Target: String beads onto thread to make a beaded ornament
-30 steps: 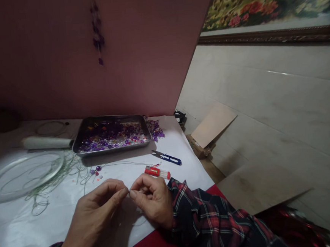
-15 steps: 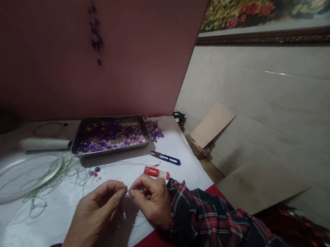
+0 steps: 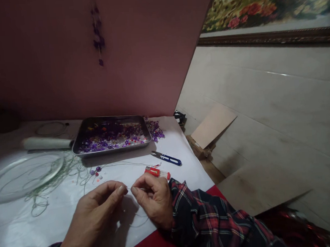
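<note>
Fine cord (image 3: 139,225) runs between 2 hands above the white-covered table (image 3: 186,175); left hand (image 3: 99,206) and right hand (image 3: 154,202) face inward, thumb and forefinger pinched on it. Beyond: 1 metal tray (image 3: 112,150) (holding mostly purple and clear beads (image 3: 113,137)), 1 lighter (image 3: 154,172), 1 snips (image 3: 171,160).

One lighter (image 3: 156,172), one snipper (image 3: 170,160), one tray (image 3: 112,151)

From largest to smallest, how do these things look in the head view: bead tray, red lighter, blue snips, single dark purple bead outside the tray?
1. Bead tray
2. Blue snips and red lighter: too alike to rank
3. Dark purple bead
</note>
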`<move>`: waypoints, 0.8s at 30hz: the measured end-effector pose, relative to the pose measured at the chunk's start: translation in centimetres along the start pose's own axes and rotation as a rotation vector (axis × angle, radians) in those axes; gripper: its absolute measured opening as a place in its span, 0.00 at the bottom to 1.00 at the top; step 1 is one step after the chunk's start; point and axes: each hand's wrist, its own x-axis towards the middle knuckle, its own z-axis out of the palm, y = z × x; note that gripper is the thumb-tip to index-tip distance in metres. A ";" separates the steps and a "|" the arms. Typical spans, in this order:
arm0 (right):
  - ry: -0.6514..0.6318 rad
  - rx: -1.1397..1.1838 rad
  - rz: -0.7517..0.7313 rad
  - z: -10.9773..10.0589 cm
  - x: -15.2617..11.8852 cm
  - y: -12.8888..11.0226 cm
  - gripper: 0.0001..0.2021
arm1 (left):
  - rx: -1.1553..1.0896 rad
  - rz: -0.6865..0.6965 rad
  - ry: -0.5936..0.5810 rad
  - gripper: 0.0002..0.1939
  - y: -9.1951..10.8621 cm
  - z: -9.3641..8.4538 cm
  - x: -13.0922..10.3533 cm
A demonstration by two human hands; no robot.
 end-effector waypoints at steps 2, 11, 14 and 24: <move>-0.005 -0.011 -0.020 -0.1 0.0 -0.1 0.07 | -0.011 -0.006 0.002 0.14 0.1 0.1 0.0; 0.074 -0.030 -0.070 -0.4 -0.1 -0.8 0.07 | -0.175 -0.080 0.016 0.17 0.3 0.1 -0.2; 0.080 -0.021 -0.095 -0.4 -0.1 -1.0 0.07 | -0.177 -0.096 0.002 0.19 0.3 -0.5 0.2; 0.101 -0.034 -0.112 -0.2 -0.4 -1.1 0.07 | -0.297 -0.118 -0.105 0.10 0.3 -0.6 0.7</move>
